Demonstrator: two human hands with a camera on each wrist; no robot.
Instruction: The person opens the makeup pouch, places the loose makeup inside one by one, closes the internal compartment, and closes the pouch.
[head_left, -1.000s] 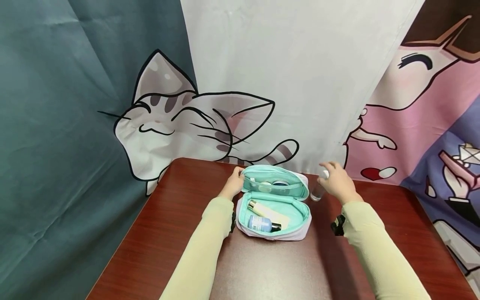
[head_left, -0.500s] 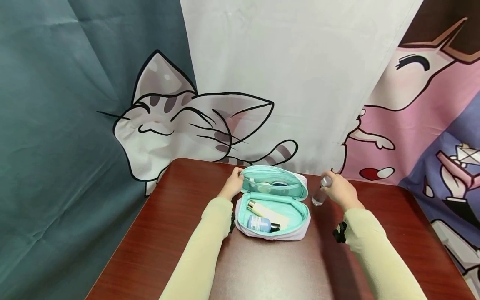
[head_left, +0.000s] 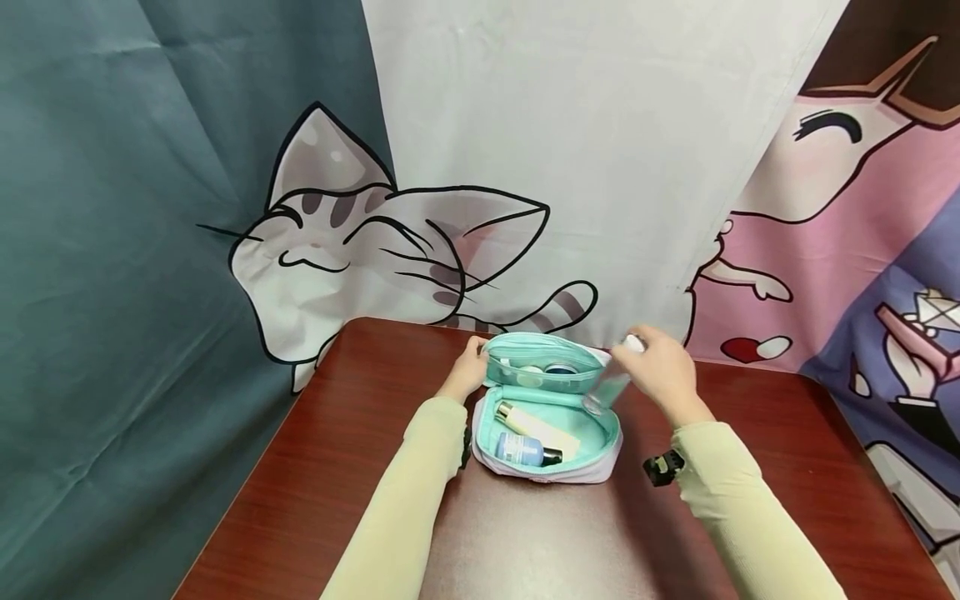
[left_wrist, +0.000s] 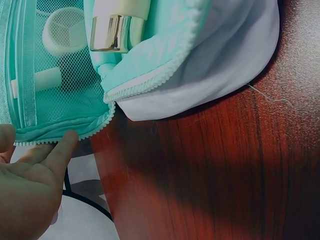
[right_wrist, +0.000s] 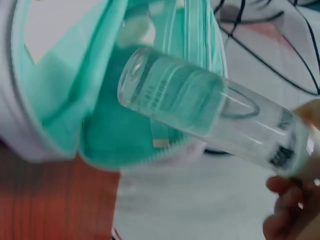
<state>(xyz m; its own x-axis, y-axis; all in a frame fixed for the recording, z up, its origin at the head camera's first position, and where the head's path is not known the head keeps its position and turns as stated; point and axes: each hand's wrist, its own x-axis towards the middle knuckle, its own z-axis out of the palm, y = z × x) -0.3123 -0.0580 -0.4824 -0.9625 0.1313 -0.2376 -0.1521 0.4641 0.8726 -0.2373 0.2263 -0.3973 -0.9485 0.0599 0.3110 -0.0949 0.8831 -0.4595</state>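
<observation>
In the near half of the open case [head_left: 600,469], a blue bottle [head_left: 519,449] is lying in front of a tube [head_left: 543,430]. The right hand [head_left: 663,371], fingers gripping its top, is now holding the clear bottle [head_left: 611,385] tilted over the case's right side, no longer beside it above the table [head_left: 360,450]; it is seemingly approaching the inside, not yet resting there. Farther back, the left hand [head_left: 467,368] is pinching the lid [head_left: 546,349], whose mesh pocket [left_wrist: 47,112] is holding a pale jar [left_wrist: 65,30].
</observation>
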